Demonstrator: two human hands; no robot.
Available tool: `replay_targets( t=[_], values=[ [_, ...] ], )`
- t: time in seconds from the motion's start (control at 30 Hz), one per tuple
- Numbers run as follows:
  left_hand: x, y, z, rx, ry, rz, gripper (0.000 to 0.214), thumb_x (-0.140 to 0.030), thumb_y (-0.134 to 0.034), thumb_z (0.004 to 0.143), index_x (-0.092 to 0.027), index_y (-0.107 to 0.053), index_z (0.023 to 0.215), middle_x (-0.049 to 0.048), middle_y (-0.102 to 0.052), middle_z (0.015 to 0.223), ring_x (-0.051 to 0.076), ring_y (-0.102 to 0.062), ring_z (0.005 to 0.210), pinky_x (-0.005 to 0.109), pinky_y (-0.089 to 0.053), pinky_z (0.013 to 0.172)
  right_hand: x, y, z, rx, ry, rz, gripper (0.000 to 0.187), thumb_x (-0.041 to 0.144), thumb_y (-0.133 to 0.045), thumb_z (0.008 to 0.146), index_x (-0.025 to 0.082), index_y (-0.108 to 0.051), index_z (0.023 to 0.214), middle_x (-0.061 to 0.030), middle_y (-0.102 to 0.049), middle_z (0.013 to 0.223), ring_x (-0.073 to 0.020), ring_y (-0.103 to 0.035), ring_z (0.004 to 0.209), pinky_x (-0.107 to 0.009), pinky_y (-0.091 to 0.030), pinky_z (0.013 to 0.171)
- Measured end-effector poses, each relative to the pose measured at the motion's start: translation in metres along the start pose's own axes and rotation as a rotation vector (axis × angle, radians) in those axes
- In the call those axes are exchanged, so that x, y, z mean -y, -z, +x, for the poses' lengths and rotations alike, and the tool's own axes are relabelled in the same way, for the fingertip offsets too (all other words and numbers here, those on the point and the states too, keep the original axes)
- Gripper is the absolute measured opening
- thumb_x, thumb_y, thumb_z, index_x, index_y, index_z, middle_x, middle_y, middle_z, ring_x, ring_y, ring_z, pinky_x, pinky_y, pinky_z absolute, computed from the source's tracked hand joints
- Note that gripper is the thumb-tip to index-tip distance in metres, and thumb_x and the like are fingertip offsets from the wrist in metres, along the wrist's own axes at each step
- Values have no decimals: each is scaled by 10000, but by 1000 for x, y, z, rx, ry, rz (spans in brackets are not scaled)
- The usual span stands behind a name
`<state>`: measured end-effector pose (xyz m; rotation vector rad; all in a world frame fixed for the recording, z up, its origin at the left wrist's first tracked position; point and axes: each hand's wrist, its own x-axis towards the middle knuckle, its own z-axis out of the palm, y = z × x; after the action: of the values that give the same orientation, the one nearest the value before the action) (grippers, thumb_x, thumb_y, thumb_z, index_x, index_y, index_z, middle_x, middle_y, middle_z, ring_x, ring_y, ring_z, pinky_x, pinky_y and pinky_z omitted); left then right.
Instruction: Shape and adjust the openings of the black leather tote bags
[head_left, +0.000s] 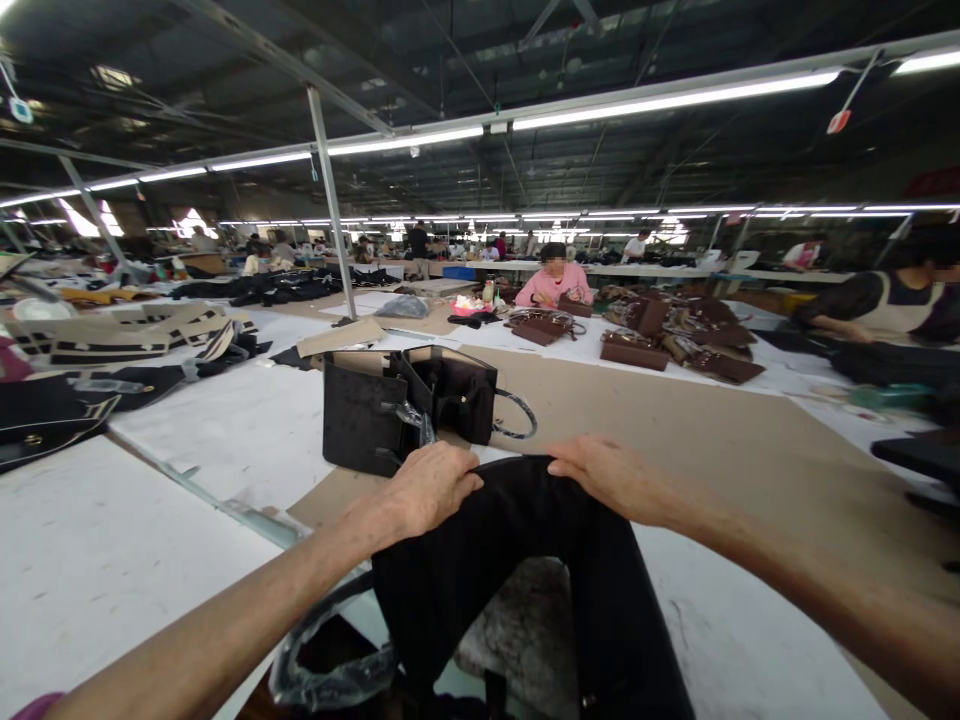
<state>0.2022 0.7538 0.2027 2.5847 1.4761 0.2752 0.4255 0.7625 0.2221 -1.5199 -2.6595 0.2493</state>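
Note:
A black bag hangs at the near edge of the table, held up by its far edge. My left hand is closed on that edge at the left, fingers curled over it. My right hand pinches the same edge further right. Below my left forearm shows a handle wrapped in clear plastic. Just beyond my hands another black bag stands upright and open on the table, with a plastic-wrapped handle at its right side.
Brown paper covers part of the white table. Brown bags are piled at the back right. A person in pink sits across the table; another person is at far right. Black pieces lie at left. A metal post rises behind.

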Motion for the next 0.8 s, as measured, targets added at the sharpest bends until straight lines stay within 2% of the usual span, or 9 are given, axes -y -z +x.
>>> replay_targets(
  t=[0.2, 0.4, 0.5, 0.73, 0.77, 0.8],
  values=[
    [6, -2, -17, -29, 90, -81, 284, -315, -404, 824, -182, -571, 637, 29, -560, 586, 155, -532, 592, 238, -294, 542, -7, -5, -2, -17, 5, -24, 260, 309, -378, 910, 187, -526, 734, -8, -586, 675, -158, -544, 637, -248, -358, 612],
    [-2, -6, -7, -84, 126, -151, 166, -247, -448, 774, -200, -607, 760, 33, -619, 718, 173, -564, 702, 243, -344, 609, -7, -11, -3, -49, -15, -27, 272, 307, -370, 910, 188, -526, 723, -14, -584, 664, -166, -549, 642, -250, -355, 605],
    [-6, -11, -1, -122, 158, -193, 131, -266, -503, 741, -204, -619, 740, 17, -619, 700, 171, -560, 699, 240, -349, 591, -4, -10, -3, -40, -46, -31, 273, 312, -366, 903, 187, -527, 721, -28, -585, 672, -180, -552, 654, -258, -362, 605],
    [-6, -13, 1, -151, 173, -147, 221, -258, -461, 783, -169, -652, 716, 51, -633, 683, 175, -568, 680, 261, -374, 584, -8, -17, -5, -71, -45, 6, 284, 340, -356, 896, 218, -559, 739, -56, -611, 735, -224, -559, 725, -325, -389, 657],
    [-7, -12, -1, -151, 180, -120, 236, -257, -452, 795, -163, -661, 735, 61, -643, 706, 177, -574, 699, 265, -376, 592, -11, -21, -6, -84, -31, 40, 283, 347, -371, 892, 227, -569, 730, -59, -613, 731, -218, -561, 712, -323, -394, 644],
    [-8, -12, -3, -144, 188, -97, 241, -267, -453, 804, -161, -666, 765, 66, -652, 732, 178, -579, 720, 267, -378, 596, -14, -26, -6, -153, -3, 77, 270, 364, -402, 886, 240, -585, 731, -64, -615, 737, -207, -562, 707, -317, -400, 650]
  ],
)
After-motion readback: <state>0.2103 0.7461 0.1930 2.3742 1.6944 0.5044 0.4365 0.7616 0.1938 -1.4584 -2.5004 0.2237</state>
